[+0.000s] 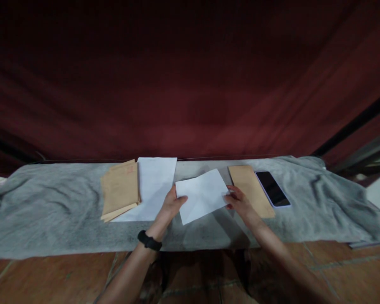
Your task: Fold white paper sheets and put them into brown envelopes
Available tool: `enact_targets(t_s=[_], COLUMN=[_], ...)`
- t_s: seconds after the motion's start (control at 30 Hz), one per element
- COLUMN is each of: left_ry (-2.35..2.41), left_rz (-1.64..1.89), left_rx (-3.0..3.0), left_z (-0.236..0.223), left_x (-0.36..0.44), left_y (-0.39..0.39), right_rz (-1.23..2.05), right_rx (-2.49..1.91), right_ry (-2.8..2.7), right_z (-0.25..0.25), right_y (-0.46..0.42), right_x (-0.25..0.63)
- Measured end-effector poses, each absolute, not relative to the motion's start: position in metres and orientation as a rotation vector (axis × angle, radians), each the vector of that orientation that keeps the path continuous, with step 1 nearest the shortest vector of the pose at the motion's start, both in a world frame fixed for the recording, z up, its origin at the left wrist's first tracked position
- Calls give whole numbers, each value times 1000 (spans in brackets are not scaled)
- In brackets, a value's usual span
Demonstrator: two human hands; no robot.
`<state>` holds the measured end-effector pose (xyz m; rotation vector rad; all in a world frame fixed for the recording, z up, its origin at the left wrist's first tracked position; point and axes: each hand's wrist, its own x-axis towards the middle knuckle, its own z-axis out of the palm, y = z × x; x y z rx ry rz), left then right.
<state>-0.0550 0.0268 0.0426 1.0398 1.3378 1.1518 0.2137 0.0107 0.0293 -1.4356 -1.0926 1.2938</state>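
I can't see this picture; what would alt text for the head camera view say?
Two bare hands, left and right, hold a white sheet above a gray cloth, between brown envelopes and a phone.

Dim overall | shadows below hands | soft blur | edges stretched

Seemingly a home: tiled floor [60,278], dark red curtain [190,84], grey blanket [60,202].
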Motion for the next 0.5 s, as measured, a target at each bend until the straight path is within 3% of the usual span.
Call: enact_targets(t_s=[0.13,0.3,0.5], left_ry=[1494,1664,1941], left_rz=[1135,1113,814], left_rx=[1070,1382,1838], left_z=[36,27,31], left_x=[-57,-53,-40], left_y=[43,44,29], right_rz=[1262,915,710], right_rx=[-1696,-1846,-1894], right_ry=[-1407,-1837,-2049], right_z=[16,15,17], right_y=[7,0,-4], right_x=[216,221,226])
